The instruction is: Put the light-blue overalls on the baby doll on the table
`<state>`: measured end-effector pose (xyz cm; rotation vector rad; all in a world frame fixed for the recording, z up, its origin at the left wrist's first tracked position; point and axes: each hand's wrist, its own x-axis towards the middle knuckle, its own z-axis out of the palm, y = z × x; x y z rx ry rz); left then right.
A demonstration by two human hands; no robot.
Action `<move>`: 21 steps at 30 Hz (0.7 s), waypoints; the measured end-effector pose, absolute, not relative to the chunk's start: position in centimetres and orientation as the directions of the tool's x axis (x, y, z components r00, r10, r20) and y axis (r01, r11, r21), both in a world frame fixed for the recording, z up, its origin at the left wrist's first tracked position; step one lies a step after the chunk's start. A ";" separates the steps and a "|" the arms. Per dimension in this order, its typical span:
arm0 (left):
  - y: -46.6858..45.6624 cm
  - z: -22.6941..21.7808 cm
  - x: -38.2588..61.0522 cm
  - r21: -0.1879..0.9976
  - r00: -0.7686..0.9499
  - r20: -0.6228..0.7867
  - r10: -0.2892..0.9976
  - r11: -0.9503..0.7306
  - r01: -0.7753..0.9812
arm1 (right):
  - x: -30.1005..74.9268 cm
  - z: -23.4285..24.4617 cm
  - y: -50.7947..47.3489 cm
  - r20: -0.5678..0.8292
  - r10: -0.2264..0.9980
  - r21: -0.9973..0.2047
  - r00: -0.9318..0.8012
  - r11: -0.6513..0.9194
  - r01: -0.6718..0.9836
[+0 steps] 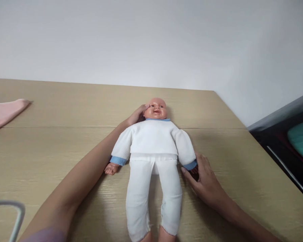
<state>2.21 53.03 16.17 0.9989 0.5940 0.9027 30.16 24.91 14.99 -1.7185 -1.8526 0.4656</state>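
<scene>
A baby doll [154,141] in a white top with blue cuffs and white trousers lies on its back on the wooden table [65,111], head pointing away from me. My left hand [137,116] reaches up along the doll's side and cups the side of its head, fingers curved against it. My right hand [203,183] rests by the doll's hip, its fingers closed around the doll's small hand at the blue cuff.
A pink cloth [5,112] lies at the table's far left edge. A grey metal wire frame [16,215] shows at the bottom left. Beyond the table's right edge stands a dark piece of furniture with a teal cushion [301,139]. A white wall backs the table.
</scene>
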 end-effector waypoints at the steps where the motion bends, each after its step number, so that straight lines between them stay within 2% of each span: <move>1: 53.1 16.1 2.2 0.897 0.510 -0.024 0.860 0.243 -0.368 | 30.2 15.0 24.9 0.165 0.986 -0.603 -0.018 0.115 0.790; 6: 53.2 15.9 2.2 0.893 0.500 -0.038 0.865 0.254 -0.371 | 30.2 14.6 24.8 0.188 0.982 -0.587 0.009 0.105 0.803; 11: 52.8 16.1 2.3 0.907 0.487 0.023 0.873 0.187 -0.378 | 30.2 14.4 24.9 0.177 0.983 -0.680 0.038 0.095 0.727; 14: 52.3 16.5 1.5 0.930 0.471 0.002 0.882 0.171 -0.325 | 30.1 14.9 25.0 0.243 0.967 -0.672 0.081 0.107 0.733; 17: 51.3 17.3 -0.5 0.994 0.250 -0.008 0.968 0.036 -0.105 | 29.8 16.1 24.8 0.426 0.902 -0.582 0.063 0.220 0.783; 19: 49.9 18.2 -1.6 0.982 0.098 0.121 0.988 -0.134 0.132 | 29.5 17.0 24.3 0.554 0.832 -0.538 0.011 0.348 0.767; 21: 47.4 19.6 -1.7 0.912 0.041 0.290 0.956 -0.289 0.292 | 29.1 17.5 23.7 0.655 0.756 -0.536 -0.017 0.480 0.695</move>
